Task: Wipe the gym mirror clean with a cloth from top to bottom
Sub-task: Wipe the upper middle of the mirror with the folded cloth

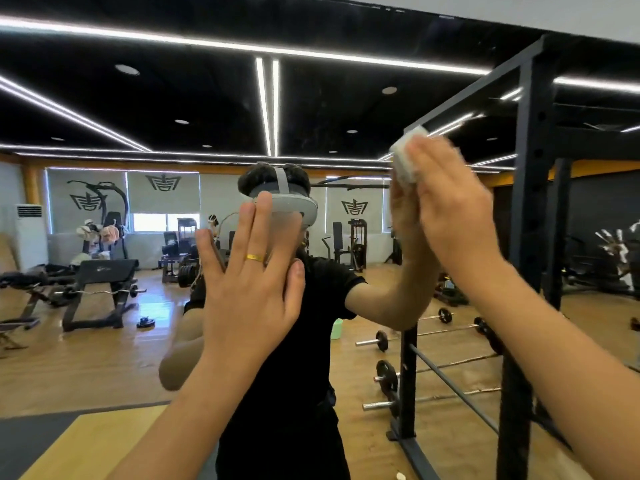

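Black rack upright [531,220] just right of the right hand [450,209], bare mirror [104,98] above and leftward

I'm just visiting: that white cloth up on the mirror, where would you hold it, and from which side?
Probably its broad back face, approached from the room side, straight toward the mirror. The cloth is a folded pad lying flat on the glass, so a flat press suits it; the right hand covers it with straight fingers, its top edge poking out.
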Demonstrator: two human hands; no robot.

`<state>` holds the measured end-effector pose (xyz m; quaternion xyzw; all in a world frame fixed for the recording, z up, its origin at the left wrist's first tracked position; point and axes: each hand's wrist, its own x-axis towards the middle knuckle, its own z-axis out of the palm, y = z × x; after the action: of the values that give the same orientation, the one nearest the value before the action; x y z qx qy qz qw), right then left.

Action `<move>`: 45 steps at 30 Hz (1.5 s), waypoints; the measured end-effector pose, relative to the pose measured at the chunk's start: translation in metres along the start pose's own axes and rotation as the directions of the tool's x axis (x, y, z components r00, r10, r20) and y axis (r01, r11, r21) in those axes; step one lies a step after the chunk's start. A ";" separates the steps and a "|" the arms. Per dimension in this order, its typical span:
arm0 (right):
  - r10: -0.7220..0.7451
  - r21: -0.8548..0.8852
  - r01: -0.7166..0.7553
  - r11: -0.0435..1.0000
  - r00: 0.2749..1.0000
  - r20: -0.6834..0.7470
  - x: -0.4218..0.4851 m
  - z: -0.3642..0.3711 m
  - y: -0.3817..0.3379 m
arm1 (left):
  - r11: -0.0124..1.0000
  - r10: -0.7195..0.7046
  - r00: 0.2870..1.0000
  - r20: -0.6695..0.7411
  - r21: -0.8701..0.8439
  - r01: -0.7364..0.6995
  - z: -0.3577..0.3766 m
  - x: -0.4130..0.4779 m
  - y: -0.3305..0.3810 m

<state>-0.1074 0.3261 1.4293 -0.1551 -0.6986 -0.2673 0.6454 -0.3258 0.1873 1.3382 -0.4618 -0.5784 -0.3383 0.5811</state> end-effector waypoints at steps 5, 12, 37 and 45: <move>0.292 0.147 -0.270 0.952 0.944 -0.156 0.011 0.010 -0.025 | 1.000 0.001 1.000 0.014 0.013 -0.002 0.001 0.000 -0.002; -0.116 0.119 0.116 0.986 0.993 0.001 -0.003 0.023 -0.048 | 1.000 -0.012 1.000 0.012 0.024 0.012 -0.001 0.000 -0.001; -0.085 0.440 -0.042 0.897 0.961 0.265 -0.003 0.000 -0.031 | 0.998 -0.006 0.997 0.076 -0.065 0.011 -0.012 0.003 0.000; 0.193 0.390 -0.287 0.875 0.946 0.262 -0.001 -0.003 -0.057 | 0.990 0.066 0.997 0.044 -0.128 -0.060 -0.059 -0.001 -0.080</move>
<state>-0.1370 0.2778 1.4189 -0.1254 -0.7803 -0.0085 0.6126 -0.3785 0.1052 1.3549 -0.5236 -0.5548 -0.3445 0.5471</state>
